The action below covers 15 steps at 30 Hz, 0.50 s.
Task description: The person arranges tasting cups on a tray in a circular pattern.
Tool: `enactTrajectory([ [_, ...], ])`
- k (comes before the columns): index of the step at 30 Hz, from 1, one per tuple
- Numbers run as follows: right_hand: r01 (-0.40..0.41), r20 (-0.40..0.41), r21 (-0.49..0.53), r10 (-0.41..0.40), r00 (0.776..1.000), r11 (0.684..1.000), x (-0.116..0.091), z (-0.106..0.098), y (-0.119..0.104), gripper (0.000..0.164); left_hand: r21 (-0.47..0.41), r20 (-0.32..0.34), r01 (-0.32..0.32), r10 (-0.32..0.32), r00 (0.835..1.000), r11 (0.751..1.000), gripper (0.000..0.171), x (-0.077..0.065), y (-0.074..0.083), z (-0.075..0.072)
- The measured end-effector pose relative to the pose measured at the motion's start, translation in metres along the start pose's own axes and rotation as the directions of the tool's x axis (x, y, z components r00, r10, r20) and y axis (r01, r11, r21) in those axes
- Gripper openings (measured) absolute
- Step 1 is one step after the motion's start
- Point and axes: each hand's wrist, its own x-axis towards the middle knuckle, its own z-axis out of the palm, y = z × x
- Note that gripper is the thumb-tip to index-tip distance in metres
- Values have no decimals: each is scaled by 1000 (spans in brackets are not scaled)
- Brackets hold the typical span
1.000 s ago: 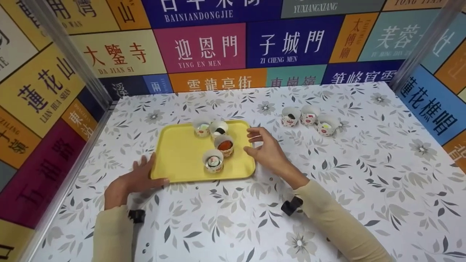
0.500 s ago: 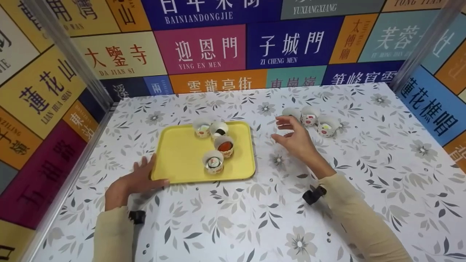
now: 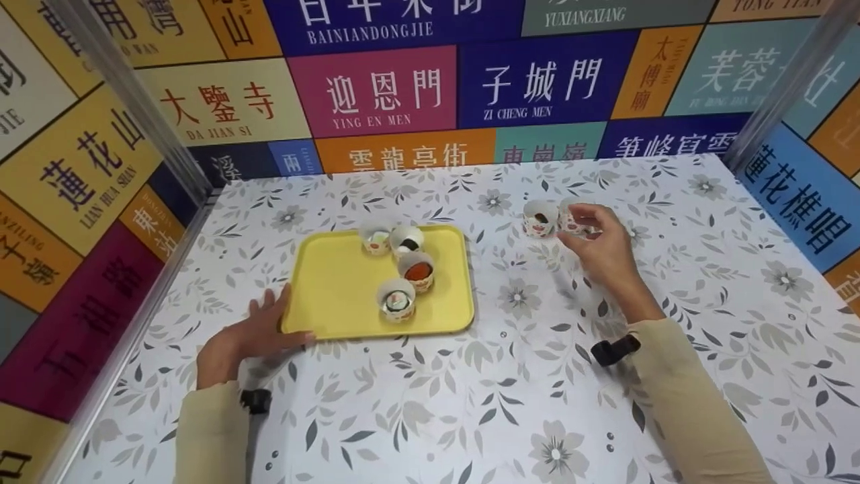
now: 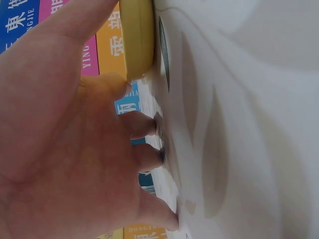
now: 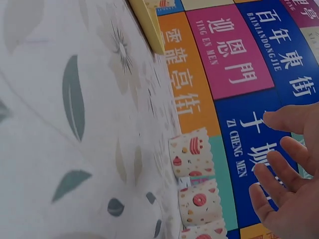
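"Cups [image 3: 396, 313] first: where are they, and how are my hands?"

"Four stand on your yellow tray [image 3: 336, 286], mostly right of its middle; the others stand on the table [image 3: 437, 403], past the tray's right side. Your right hand [image 3: 607, 245] reaches in at those, its thumb and bent fingers spread apart with nothing between them. Your left hand [image 3: 259, 329] lies at the tray's near left corner, touching it, fingers fanned loosely by the left rim and thumb along the near edge, not curled round it."

"What do my wrist views add?"

"Your left one shows your palm and three fingertips down at the table, which you can't make out from the head. Your right one shows three patterned cups [image 5: 200, 201] with wavy rims; from the head you see only two there. It also shows your fingertips apart from them, though in the head view they overlap one."

"And what's hard to see?"

"Your left thumb is cut off in its wrist view, and so is the lowest cup [image 5: 204, 232] in the right one. What the back cup [image 3: 376, 250] on your tray holds is too small to name."
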Motion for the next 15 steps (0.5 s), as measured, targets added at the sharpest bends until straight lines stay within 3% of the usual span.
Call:
enactTrajectory([
  [7, 9, -123, -106, -22, 992, 994, 3, -26, 16, 48, 10, 10, -11, 11, 1000, 1000, 123, 3, 2, 1],
  [12, 49, -153, -155, -73, 986, 987, 10, -35, 28, 51, 0, 7, -11, 11, 1000, 1000, 123, 1, 1, -1],
  [15, 30, -144, -193, -59, 988, 981, 13, -38, 33, 55, 4, 6, -8, 8, 1000, 1000, 123, -1, 0, -1],
])
